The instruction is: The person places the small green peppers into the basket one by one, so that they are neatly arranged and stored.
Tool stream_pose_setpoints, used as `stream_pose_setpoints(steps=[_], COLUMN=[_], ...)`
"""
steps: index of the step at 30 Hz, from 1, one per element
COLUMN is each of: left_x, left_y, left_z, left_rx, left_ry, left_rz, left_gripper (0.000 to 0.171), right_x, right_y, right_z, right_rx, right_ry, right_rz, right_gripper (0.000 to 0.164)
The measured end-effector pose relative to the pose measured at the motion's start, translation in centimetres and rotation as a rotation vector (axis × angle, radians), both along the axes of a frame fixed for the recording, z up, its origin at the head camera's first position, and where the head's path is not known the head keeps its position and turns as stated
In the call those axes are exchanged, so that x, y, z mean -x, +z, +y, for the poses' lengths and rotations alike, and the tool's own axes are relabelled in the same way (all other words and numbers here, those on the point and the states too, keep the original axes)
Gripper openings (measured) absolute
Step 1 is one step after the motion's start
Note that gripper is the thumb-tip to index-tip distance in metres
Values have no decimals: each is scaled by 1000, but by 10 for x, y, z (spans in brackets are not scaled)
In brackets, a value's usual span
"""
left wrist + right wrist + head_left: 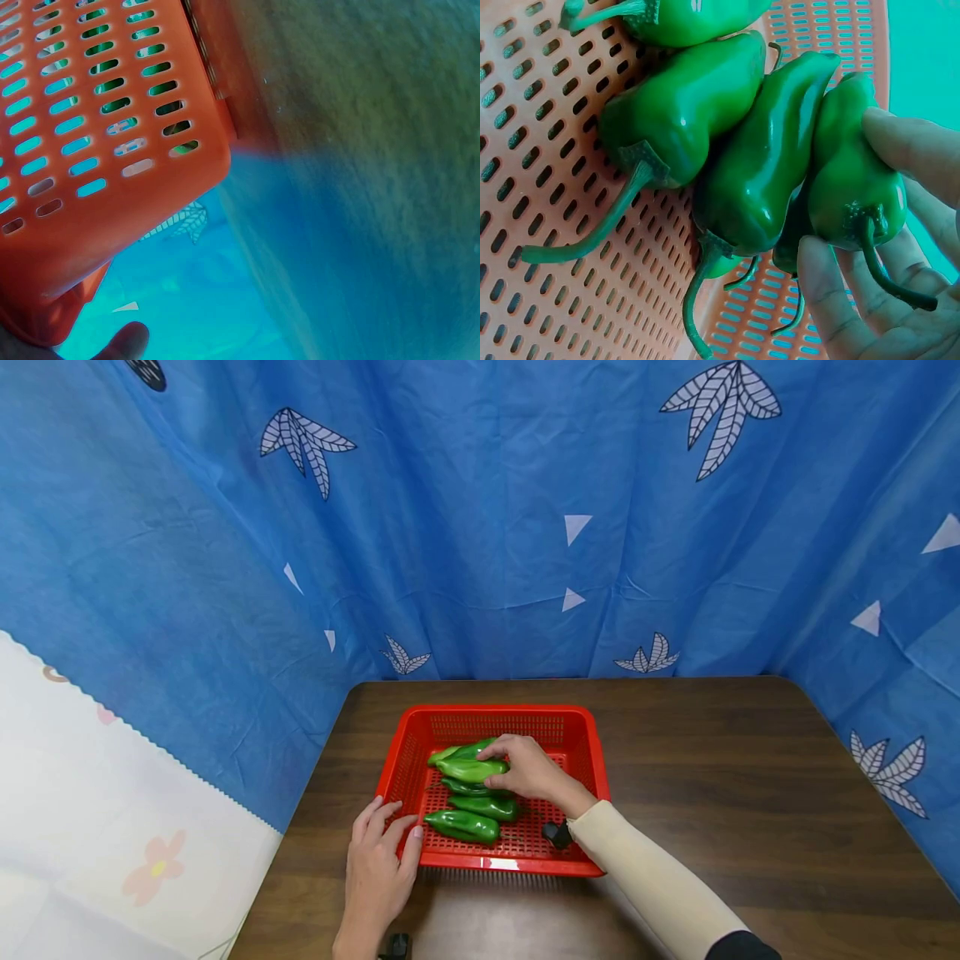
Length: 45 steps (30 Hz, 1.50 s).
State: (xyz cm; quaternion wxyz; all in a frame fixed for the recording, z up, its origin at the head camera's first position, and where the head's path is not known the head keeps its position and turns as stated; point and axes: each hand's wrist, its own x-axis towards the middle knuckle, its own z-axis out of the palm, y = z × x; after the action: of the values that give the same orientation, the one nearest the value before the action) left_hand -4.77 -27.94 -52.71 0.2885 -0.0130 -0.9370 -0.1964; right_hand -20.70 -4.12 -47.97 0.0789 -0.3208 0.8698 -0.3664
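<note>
Several green peppers (461, 827) lie side by side in a red perforated plastic basket (547, 866). My right hand (525, 768) reaches over the basket's right rim and pinches a lighter green pepper (468, 770) at the back of the group. In the right wrist view, thumb and fingers stand on either side of that pepper (855, 176), its stem pointing towards the palm. Other peppers (757, 172) lie close against it. My left hand (378, 868) rests at the basket's front left corner, its fingers spread over the rim. Only the basket's slotted wall (135, 172) and a fingertip (131, 341) show in the left wrist view.
The basket stands on a dark brown wooden table (712, 793), left of its middle. Blue curtain (525, 552) with leaf prints hangs behind and beside the table. White cloth with a flower (156, 867) hangs at the left.
</note>
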Motion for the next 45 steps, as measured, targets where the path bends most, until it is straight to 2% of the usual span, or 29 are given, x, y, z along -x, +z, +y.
stream_pose_setpoints(steps=[10,23,34,38,45], left_x=[-1,-1,-1,-2,-4], left_y=[2,2,1,1,4], left_z=[1,3,3,4,3], left_rx=[-9,-8,5,7,35], left_ry=[18,18,20,22,44], left_rz=[-36,-40,-2,-9,-40], left_gripper=[24,24,24,24,23], right_x=[-1,-1,-2,-4,-7], right_y=[-2,-2,-2,2,12], right_z=[0,2,2,4,12], right_rx=[9,42,55,61,145], right_ry=[35,46,41,18,-68], right_rz=[-14,-11,-15,5,45], right_gripper=[34,29,28,25,23])
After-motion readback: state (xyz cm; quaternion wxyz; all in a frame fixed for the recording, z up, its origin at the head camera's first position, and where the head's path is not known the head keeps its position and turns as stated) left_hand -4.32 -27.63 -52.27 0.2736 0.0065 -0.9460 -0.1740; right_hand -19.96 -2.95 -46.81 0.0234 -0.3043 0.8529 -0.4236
